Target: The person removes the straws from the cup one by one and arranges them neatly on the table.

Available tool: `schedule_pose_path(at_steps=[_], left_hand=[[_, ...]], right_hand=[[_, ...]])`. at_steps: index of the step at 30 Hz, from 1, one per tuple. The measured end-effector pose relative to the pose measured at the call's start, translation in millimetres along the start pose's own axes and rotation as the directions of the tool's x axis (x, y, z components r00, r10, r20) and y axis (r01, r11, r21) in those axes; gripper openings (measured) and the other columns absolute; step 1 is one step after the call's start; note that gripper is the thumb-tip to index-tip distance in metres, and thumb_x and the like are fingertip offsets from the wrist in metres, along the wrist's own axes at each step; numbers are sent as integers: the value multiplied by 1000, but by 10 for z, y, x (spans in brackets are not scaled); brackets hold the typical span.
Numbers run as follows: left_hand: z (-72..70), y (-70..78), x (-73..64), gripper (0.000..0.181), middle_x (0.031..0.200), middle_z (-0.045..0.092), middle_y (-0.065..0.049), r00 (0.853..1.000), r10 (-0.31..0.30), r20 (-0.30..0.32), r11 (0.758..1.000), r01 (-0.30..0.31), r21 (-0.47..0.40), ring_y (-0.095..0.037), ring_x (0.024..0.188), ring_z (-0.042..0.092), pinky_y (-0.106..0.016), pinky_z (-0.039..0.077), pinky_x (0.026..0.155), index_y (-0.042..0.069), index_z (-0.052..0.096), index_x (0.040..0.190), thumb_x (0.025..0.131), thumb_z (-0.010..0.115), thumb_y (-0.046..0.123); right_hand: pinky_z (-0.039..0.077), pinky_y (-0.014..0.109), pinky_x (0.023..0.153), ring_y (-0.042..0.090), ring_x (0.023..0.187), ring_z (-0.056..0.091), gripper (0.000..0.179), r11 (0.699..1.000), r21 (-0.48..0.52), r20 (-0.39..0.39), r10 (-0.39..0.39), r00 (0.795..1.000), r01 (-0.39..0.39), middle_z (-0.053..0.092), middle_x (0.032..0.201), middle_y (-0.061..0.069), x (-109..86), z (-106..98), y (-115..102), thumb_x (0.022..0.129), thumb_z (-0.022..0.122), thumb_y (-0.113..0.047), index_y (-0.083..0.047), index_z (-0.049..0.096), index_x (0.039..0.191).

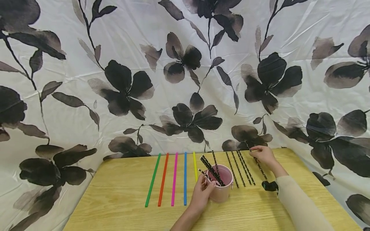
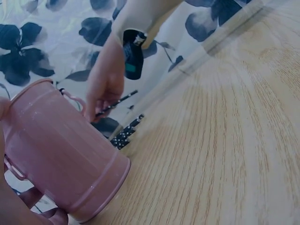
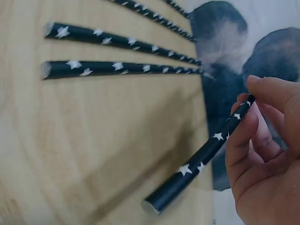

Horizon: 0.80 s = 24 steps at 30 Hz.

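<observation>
My left hand (image 1: 199, 194) grips the side of a pink metal bucket (image 1: 221, 194) with small side handles, which stands on the table. Several black straws (image 1: 212, 171) with white stars lean inside it. At the right, my right hand (image 1: 264, 155) pinches one black star-patterned paper straw (image 3: 206, 152) near its far end. That straw slants above the table, and its shadow falls on the wood in the right wrist view. Between bucket and right hand, several more black straws (image 3: 117, 67) lie side by side on the table.
Left of the bucket lies a row of coloured straws: green (image 1: 153, 179), red (image 1: 163, 179), pink (image 1: 174, 179), blue (image 1: 185, 179) and yellow (image 1: 195, 165). A floral cloth (image 1: 115, 48) hangs behind the wooden table (image 1: 115, 192). A black band (image 2: 133, 56) sits at the right wrist.
</observation>
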<state>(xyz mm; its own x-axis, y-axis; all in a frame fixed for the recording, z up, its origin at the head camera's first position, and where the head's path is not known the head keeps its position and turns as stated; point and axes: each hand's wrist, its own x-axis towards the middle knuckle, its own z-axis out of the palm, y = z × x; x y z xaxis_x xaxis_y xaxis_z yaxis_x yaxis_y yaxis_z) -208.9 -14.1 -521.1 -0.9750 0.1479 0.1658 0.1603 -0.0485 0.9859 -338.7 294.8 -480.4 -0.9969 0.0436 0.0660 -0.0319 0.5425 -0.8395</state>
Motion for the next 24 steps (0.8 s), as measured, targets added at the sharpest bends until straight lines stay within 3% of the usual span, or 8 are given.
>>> schedule_pose_path(at_steps=[8, 17, 24], left_hand=[[-9, 14, -1, 47, 144, 45, -13, 1000, -6, 13, 1000, 6, 8, -38, 132, 40, -52, 29, 109, 17, 43, 143, 100, 56, 25], [-8, -11, 18, 48, 141, 47, -13, 1000, -2, 12, 1000, 2, 0, -36, 127, 45, -52, 31, 108, 15, 43, 144, 99, 57, 25], [-19, -10, 13, 49, 143, 45, -14, 1000, -5, 12, 1000, 5, 4, -36, 128, 44, -52, 31, 108, 15, 42, 144, 99, 57, 25]], right_hand=[[44, 29, 49, 15, 51, 51, 40, 999, -20, -4, 34, 999, -34, 61, 69, 6, 44, 73, 207, 89, 68, -13, 10, 61, 121], [46, 27, 46, 13, 49, 51, 36, 996, -4, -41, 88, 995, -88, 65, 81, 9, 36, 178, 299, 85, 71, -13, 10, 64, 113], [45, 27, 46, 11, 49, 51, 35, 992, -14, -56, 121, 991, -122, 64, 80, 9, 44, 240, 337, 85, 71, -13, 9, 65, 112]])
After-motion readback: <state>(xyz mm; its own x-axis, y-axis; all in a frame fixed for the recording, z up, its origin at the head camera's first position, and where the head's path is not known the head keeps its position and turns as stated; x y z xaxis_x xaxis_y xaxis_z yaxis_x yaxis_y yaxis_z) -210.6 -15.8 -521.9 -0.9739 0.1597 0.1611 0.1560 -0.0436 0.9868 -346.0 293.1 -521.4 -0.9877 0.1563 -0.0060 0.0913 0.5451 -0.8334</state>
